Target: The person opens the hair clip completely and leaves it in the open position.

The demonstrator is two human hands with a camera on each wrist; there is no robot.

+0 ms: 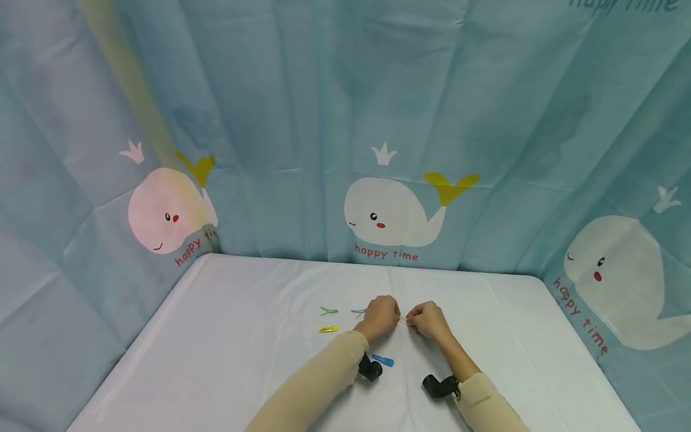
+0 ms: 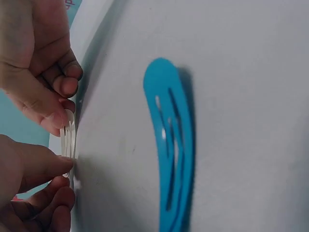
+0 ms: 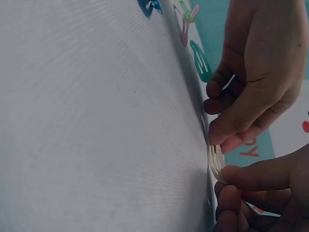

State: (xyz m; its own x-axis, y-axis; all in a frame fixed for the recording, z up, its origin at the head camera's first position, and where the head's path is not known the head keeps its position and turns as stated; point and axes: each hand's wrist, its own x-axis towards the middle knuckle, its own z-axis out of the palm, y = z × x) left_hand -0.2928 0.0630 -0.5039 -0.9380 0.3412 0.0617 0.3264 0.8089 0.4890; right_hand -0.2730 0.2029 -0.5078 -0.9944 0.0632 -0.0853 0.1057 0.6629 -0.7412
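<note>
A cream-white snap hair clip [image 2: 67, 137] is held between both hands just over the white tabletop. My left hand [image 1: 380, 318] pinches its narrower end between thumb and fingers. At the rounded, wider end, my right hand [image 1: 429, 319] pinches it the same way. The right wrist view shows slots in the hair clip [image 3: 215, 157] between the two sets of fingertips. Nearer the left wrist lies a blue snap hair clip [image 1: 383, 360], large in the left wrist view. A teal clip [image 3: 200, 62] lies beyond the left hand, partly covered by it in the head view.
Left of the hands lie a yellow hair clip [image 1: 327, 329] and a green clip [image 1: 329, 311]. A pink clip [image 3: 189, 25] shows in the right wrist view. The white table [image 1: 243, 336] is bordered by blue whale-print curtains [image 1: 302, 132]. Black wrist cameras [image 1: 439, 387] are strapped on.
</note>
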